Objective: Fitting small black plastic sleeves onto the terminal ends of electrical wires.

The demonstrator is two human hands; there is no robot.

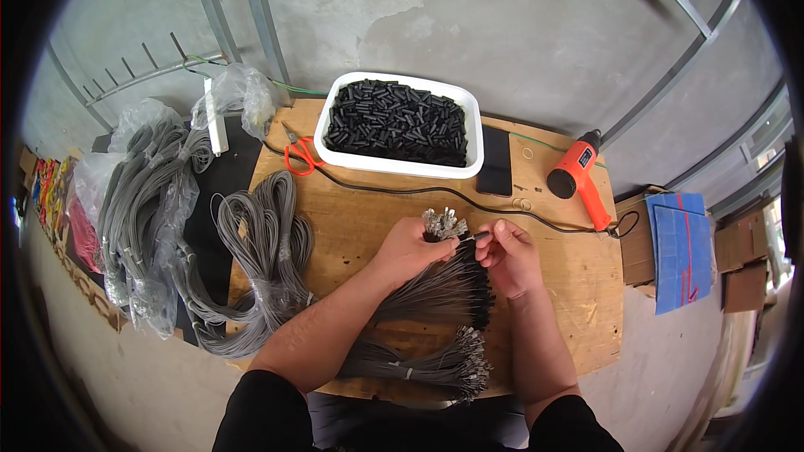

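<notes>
My left hand (pixel 412 249) is closed round a bundle of thin grey cables, just below their silvery metal ends (pixel 444 223). Between the thumb and fingers of my right hand (pixel 511 259) is a small black sleeve (pixel 481 236), close to the left fingertips. Whether a cable end sits inside that sleeve is too small to tell. Beneath my hands, grey cables (pixel 427 295) fan out across the wooden table, a row of black sleeves (pixel 481 295) at their right ends. Nearer to me lies a tied cable bundle (pixel 408 371) with bare metal ends.
A white tub (pixel 476 146) of black sleeves stands at the back, with red-handled scissors (pixel 301 156) to its left and a dark phone (pixel 496 161) to its right. An orange heat gun (pixel 578 176) trails a black cord across the table (pixel 578 301). Coiled grey cables (pixel 272 234) lie left.
</notes>
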